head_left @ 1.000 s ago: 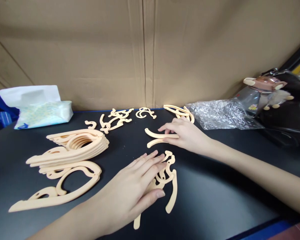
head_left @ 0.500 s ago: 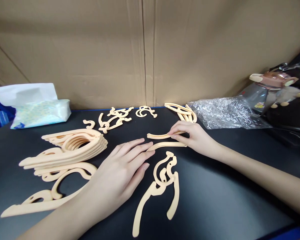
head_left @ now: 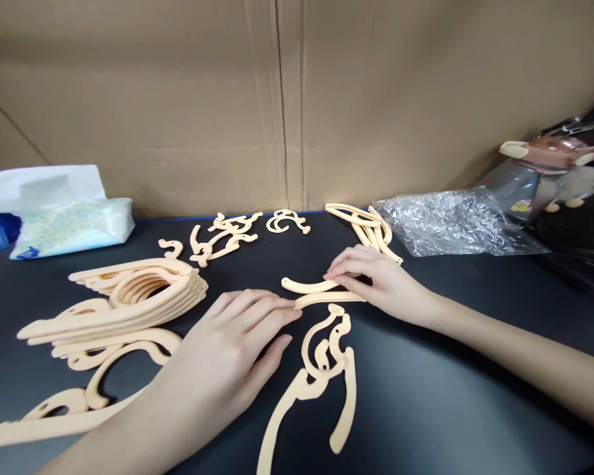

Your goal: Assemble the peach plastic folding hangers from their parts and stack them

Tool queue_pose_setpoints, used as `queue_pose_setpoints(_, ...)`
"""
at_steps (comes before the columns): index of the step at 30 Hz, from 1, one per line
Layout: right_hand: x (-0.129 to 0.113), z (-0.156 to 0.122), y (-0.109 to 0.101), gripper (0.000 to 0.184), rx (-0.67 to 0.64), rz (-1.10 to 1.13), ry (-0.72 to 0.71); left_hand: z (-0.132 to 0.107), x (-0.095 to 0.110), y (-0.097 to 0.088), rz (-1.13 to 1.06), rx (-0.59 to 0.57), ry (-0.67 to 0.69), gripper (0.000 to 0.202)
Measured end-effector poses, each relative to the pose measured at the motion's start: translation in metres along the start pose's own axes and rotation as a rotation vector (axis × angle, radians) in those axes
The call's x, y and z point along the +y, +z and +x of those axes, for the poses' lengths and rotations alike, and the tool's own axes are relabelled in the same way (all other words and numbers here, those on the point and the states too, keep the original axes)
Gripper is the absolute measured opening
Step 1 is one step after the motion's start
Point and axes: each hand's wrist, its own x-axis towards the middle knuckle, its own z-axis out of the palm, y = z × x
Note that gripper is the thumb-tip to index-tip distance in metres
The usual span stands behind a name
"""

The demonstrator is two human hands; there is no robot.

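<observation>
My right hand (head_left: 376, 280) is closed in a pinch on the right part of a curved beige hanger arm (head_left: 304, 287); its fingers hide that end. Just nearer to me lies a second curved strip (head_left: 327, 299), its right end close under the same hand. My left hand (head_left: 242, 336) rests palm down with fingers stretched, the fingertips at the left end of that second strip. Below the strips, a loosely laid-out hanger (head_left: 321, 382) has a hook, a small middle piece and two spread arms. A stack of folded beige hangers (head_left: 148, 303) stands left of my left hand.
Loose hooks and connected pieces (head_left: 228, 234) lie along the back of the black table (head_left: 450, 382). More curved arms (head_left: 369, 227) are piled at the back right beside a crinkled clear bag (head_left: 450, 221). A tissue pack (head_left: 74, 224) sits at the far left, a bottle with a plush toy (head_left: 549, 171) far right.
My right hand has come slightly nearer with its hanger arm, which now lies at a different angle, its left end higher. The left hand has shifted a little; the view has moved slightly.
</observation>
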Motion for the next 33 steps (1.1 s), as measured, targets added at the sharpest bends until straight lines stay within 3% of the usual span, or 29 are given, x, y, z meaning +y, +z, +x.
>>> queue_pose_setpoints(4, -0.01, -0.002, -0.002, 0.022, 0.056, -0.048, -0.067, 0.0, 0.002, -0.004, 0.011, 0.046, 0.011, 0.022)
queue_pose_setpoints(10, -0.02, -0.005, 0.0, 0.021, 0.056, -0.143, -0.205, 0.0, 0.007, -0.007, -0.013, -0.065, 0.165, 0.024)
queue_pose_setpoints(12, -0.02, -0.005, 0.002, 0.021, 0.03, -0.131, -0.212, -0.001, 0.007, -0.005, -0.02, -0.046, 0.176, 0.025)
queue_pose_setpoints(19, -0.018, -0.005, 0.006, 0.019, -0.015, -0.105, -0.257, -0.001, 0.017, -0.009, 0.269, -0.048, 0.325, 0.042)
queue_pose_setpoints(24, -0.019, -0.005, 0.007, 0.02, -0.019, -0.112, -0.266, 0.001, 0.017, -0.009, 0.265, -0.051, 0.414, 0.046)
queue_pose_setpoints(29, -0.02, -0.004, 0.007, 0.02, -0.029, -0.129, -0.283, 0.0, 0.014, -0.007, 0.222, -0.009, 0.415, 0.04)
queue_pose_setpoints(33, -0.02, -0.004, 0.006, 0.018, -0.046, -0.127, -0.285, -0.001, 0.012, -0.006, 0.068, 0.061, 0.251, 0.019)
